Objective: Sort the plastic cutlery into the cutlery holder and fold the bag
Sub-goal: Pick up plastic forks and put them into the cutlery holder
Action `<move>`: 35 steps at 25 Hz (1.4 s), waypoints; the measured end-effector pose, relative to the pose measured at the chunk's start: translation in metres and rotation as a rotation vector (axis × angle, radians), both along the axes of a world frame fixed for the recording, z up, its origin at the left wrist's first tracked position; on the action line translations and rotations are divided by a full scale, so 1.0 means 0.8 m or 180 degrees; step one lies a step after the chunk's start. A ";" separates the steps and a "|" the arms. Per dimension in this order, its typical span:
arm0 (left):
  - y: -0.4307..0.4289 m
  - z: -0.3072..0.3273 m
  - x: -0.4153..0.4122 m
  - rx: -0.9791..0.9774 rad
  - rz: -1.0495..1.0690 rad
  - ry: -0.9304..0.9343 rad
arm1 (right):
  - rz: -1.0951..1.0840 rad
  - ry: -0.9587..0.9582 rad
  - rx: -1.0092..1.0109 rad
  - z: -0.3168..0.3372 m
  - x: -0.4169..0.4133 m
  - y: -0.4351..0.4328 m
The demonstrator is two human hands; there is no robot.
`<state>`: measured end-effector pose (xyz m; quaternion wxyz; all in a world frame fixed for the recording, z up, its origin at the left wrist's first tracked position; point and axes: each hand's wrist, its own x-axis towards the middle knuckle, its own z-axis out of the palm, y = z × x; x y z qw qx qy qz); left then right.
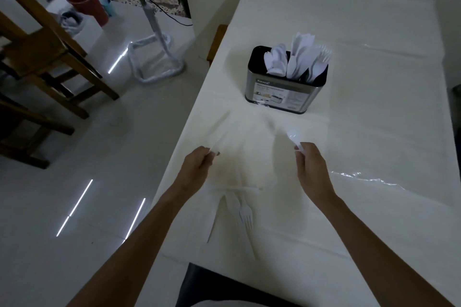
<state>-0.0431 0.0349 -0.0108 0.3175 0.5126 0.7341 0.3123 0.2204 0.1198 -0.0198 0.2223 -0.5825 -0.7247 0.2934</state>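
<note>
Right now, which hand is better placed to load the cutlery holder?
Likely right: the right hand pinches a spoon in front of the cutlery holder; the left hand grips a blurred white piece farther off, by the table edge.

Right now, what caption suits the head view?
Right hand holds a spoon, left hand a white utensil; a fork lies loose near the cutlery holder.

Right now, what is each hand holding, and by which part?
The right hand pinches a plastic spoon by its handle, bowl pointing away. The left hand pinches the near end of a long white piece, too blurred to name.
</note>
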 end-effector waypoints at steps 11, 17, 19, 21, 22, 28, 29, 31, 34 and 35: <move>0.025 0.056 0.070 0.0697 -0.2109 0.0996 | 0.0820 0.0033 -0.0819 0.060 0.007 -0.006; 0.028 0.057 0.085 0.0923 -0.2014 0.1046 | 0.0276 0.1705 -0.2924 0.064 0.016 -0.056; 0.024 0.051 0.093 0.0908 -0.1691 0.0466 | 0.0274 0.1794 -0.2729 0.062 0.014 -0.071; 0.019 0.046 0.106 0.0691 -0.1147 -0.0286 | 0.0147 0.1852 -0.2541 0.059 0.011 -0.081; 0.017 0.044 0.111 0.0568 -0.0925 -0.0589 | 0.0077 0.1885 -0.2473 0.058 0.008 -0.086; 0.018 0.040 0.115 0.0896 -0.0589 -0.0185 | 0.0289 0.2051 -0.2806 0.054 -0.005 -0.106; 0.019 0.040 0.112 0.0876 -0.0572 -0.0084 | 0.0311 0.2137 -0.2907 0.052 -0.006 -0.106; 0.015 0.039 0.103 0.0827 -0.0409 0.0028 | 0.0248 0.2097 -0.3014 0.046 -0.008 -0.106; -0.013 0.026 0.080 0.0752 -0.0141 0.0278 | 0.0284 0.1230 -0.2481 0.033 -0.006 -0.104; -0.030 0.020 0.072 0.0624 -0.0074 0.0424 | 0.0382 0.0924 -0.2215 0.029 -0.006 -0.102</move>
